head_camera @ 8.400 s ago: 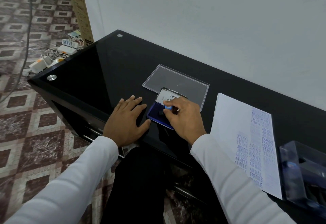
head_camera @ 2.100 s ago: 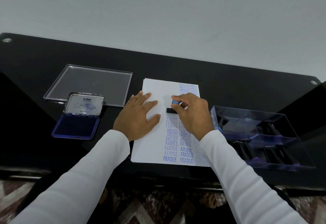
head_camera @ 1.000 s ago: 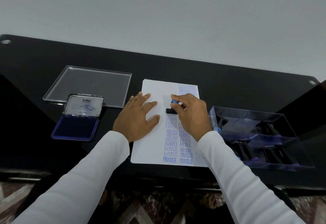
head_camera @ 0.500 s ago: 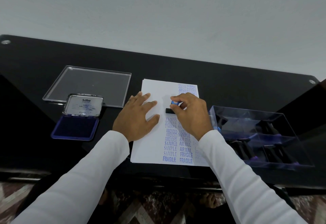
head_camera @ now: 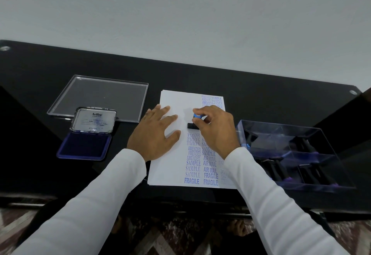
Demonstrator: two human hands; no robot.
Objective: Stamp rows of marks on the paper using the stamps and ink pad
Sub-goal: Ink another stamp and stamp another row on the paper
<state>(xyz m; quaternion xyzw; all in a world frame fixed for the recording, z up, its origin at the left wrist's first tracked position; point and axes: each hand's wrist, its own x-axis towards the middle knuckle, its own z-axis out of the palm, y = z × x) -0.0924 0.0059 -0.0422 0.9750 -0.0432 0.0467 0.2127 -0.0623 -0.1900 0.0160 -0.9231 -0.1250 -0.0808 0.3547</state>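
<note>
Stamp (head_camera: 193, 125) contact with the paper (head_camera: 172, 166) is what the coming move turns on: the black base is set down with its long axis running left to right, just beyond the far end of the left-hand column of blue marks, and its blue knob is pinched from above by the curled fingers (head_camera: 197, 112) of the right hand (head_camera: 215, 132). The left hand (head_camera: 154, 136) is laid flat with its fingers spread straight, just left of the stamp, so the sheet is pinned. Blank paper is seen beyond the stamp, towards the far edge. The ink pad (head_camera: 85, 148) is lying open well to the left on the black bench (head_camera: 261, 94), beside a clear lid (head_camera: 98, 96); a clear box (head_camera: 297, 154) of further stamps is placed at the right. A pale wall is seen behind.
</note>
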